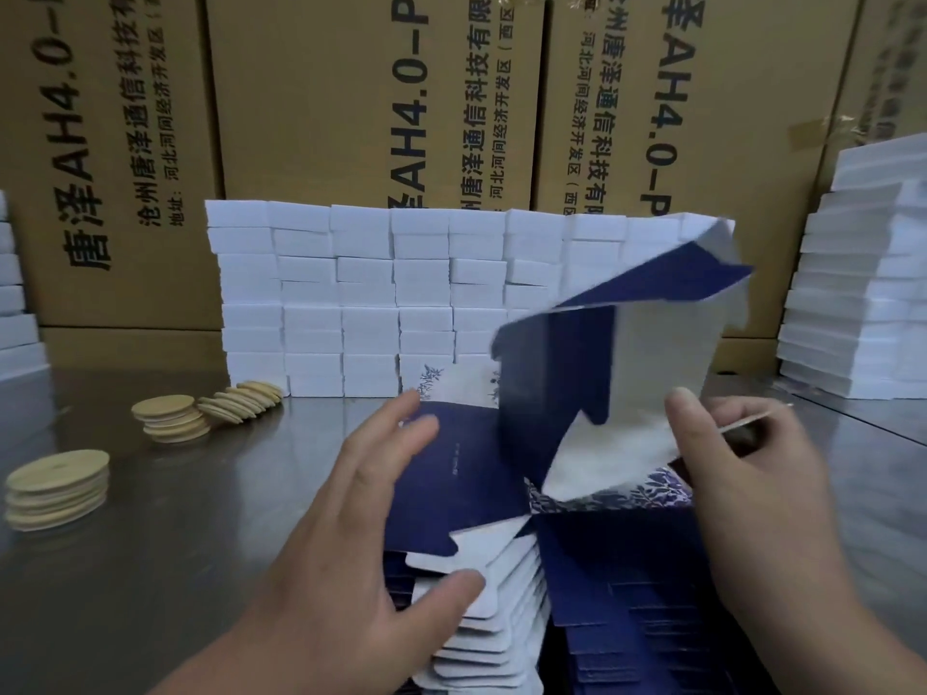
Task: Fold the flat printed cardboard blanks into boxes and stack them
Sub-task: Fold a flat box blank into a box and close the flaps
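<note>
Brown printed cartons (311,117) wall off the back, and a dull steel table (150,544) runs under everything. Front and centre on it sits the pile of flat blanks (481,634), navy and white, tabs fanned out. Behind the pile, a low wall of white boxes (351,293) stands against the cartons. More white stacks rise far to the right (863,293) and far to the left (15,303) of the pile. Left of the pile, well apart, tan round discs (57,486) sit in short stacks.

Now the hands. The left hand (351,534) lies on top of the pile, fingers straight and spread, thumb tip touching a white tab, gripping nothing. The right hand (752,474), just right of the pile, pinches the lower edge of the lifted blank (627,343) between thumb and curled fingers. That blank stands above the pile, partly unfolded, navy face and white inside both showing, its top blurred.
</note>
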